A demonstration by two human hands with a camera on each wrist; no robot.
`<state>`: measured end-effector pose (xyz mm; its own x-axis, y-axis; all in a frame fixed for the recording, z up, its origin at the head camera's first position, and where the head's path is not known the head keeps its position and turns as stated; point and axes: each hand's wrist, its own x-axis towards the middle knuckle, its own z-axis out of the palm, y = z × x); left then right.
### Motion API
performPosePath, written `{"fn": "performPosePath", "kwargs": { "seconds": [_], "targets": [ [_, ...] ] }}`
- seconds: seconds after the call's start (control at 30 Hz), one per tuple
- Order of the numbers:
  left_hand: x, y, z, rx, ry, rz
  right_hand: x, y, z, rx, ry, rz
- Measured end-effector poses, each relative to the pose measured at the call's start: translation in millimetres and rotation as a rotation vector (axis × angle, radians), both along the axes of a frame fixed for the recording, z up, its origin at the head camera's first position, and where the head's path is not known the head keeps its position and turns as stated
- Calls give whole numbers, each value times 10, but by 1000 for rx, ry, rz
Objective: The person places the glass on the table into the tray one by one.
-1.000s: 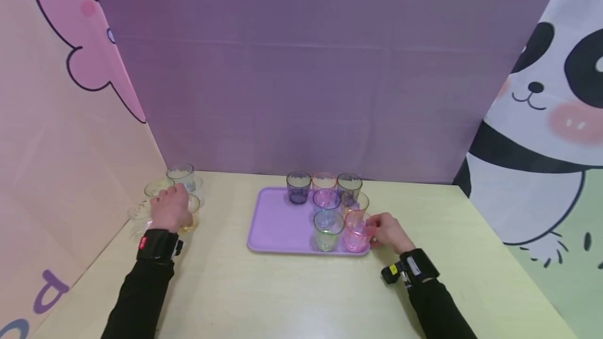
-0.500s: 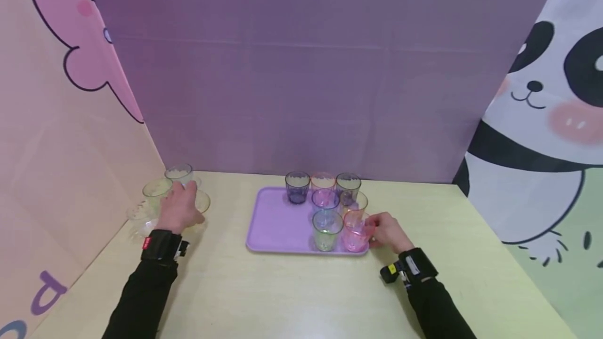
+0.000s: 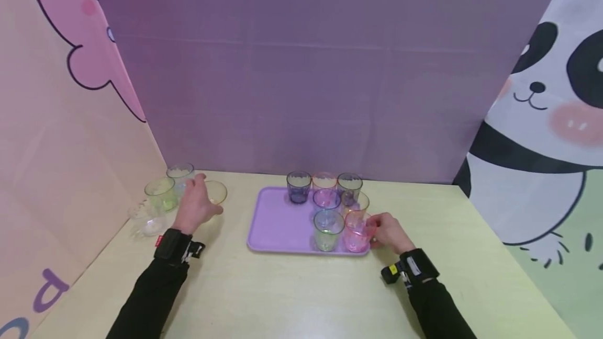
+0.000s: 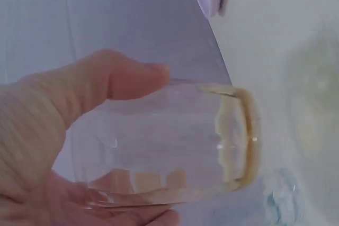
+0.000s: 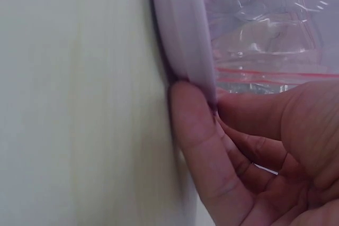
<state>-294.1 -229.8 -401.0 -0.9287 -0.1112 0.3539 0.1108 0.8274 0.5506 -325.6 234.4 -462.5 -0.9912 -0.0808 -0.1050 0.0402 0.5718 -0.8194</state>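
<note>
My left hand (image 3: pixel 194 208) holds a clear drinking glass with a yellowish tint (image 3: pixel 218 191), mostly hidden behind the hand in the head view. In the left wrist view the thumb and fingers wrap the glass (image 4: pixel 169 136) from both sides, and its thick amber base points away from the palm. At the near right corner of the lilac tray (image 3: pixel 273 232), my right hand (image 3: pixel 390 232) pinches the tray's rim (image 5: pixel 185 30). Right beside those fingers a pink glass (image 3: pixel 356 239) stands on the tray, with a pale green glass (image 3: pixel 327 237) to its left.
Behind them on the tray stand several more tinted glasses, including a dark grey one (image 3: pixel 299 190) and a blue-rimmed one (image 3: pixel 326 200). Left of my left hand are a light blue glass (image 3: pixel 180 174), a green glass (image 3: pixel 162 198) and a clear glass (image 3: pixel 149 221) near the side wall.
My left hand has moved right with the yellowish glass, away from the other glasses at the left, and the green one shows more fully. The right hand and tray stay put.
</note>
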Motion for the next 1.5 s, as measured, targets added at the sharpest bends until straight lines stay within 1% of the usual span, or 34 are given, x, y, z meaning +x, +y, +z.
{"fn": "performPosePath", "kwargs": {
  "seconds": [0.1,0.3,0.43,0.57,0.67,0.8,0.9,1.0,1.13,1.2,1.3,1.43,1.5],
  "targets": [
    [-23,65,4,28,31,6,0,-10,15,11,-1,-7],
    [-53,222,12,104,113,-22,-5,-11,25,9,-2,-8],
    [-92,353,-17,157,121,-40,-16,1,17,-3,0,-1],
    [-131,510,-54,219,87,-69,-18,21,1,-7,14,1],
    [-146,644,-64,256,43,-90,-12,30,-6,-8,18,-4],
    [-159,831,-70,268,-24,-119,3,31,-2,-10,15,-6],
    [-168,974,-79,261,-58,-138,6,32,0,-3,14,-10],
    [-182,1121,-83,278,-78,-155,1,31,0,8,15,-13],
    [-222,1292,-103,326,-99,-172,-7,29,-7,6,18,-11],
    [-245,1356,-122,369,-109,-189,-12,31,-18,0,21,-4],
    [-278,1424,-164,474,-143,-219,-14,26,-22,-11,14,-10],
    [-310,1494,-233,636,-218,-272,-9,19,-24,-23,6,-9],
    [-319,1529,-261,676,-246,-297,-9,17,-30,-21,7,-3]
  ]
}}
